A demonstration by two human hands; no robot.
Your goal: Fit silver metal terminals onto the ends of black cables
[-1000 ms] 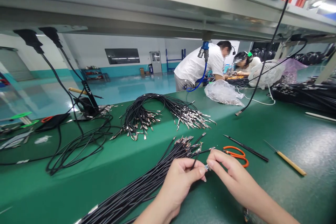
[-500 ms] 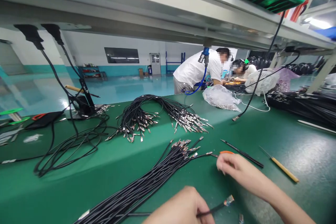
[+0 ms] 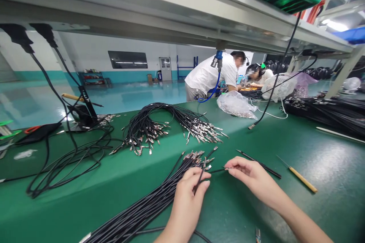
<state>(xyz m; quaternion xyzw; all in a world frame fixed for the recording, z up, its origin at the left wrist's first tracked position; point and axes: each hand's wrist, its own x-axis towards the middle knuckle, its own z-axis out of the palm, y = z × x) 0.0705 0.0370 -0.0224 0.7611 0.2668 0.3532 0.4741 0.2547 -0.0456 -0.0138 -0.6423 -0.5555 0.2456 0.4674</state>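
Observation:
My left hand (image 3: 186,197) is closed around a thin black cable (image 3: 202,173), whose stripped metal end points upward. It rests over the near bundle of black cables (image 3: 148,205), close to their metal-tipped ends. My right hand (image 3: 249,174) pinches the tip of another black cable (image 3: 217,170), which stretches out from that bundle. Part of the tip is hidden by my fingers. To the right lie a slim black pointed tool (image 3: 261,165) and an awl (image 3: 302,179) with a yellow handle. A small loose connector piece (image 3: 258,234) is near the bottom edge.
Behind is a curved cable bundle (image 3: 162,112), with tangled cords (image 3: 85,159) at left. A plastic bag (image 3: 236,104), a white fan (image 3: 279,86) and more black cables (image 3: 330,115) stand farther back. A shelf (image 3: 142,7) crosses overhead. Two co-workers (image 3: 211,76) bend over work beyond.
My left hand has moved up and forward with its cable, onto the bundle's ends. My right hand has shifted slightly left to a cable tip. The orange thing beside it no longer shows.

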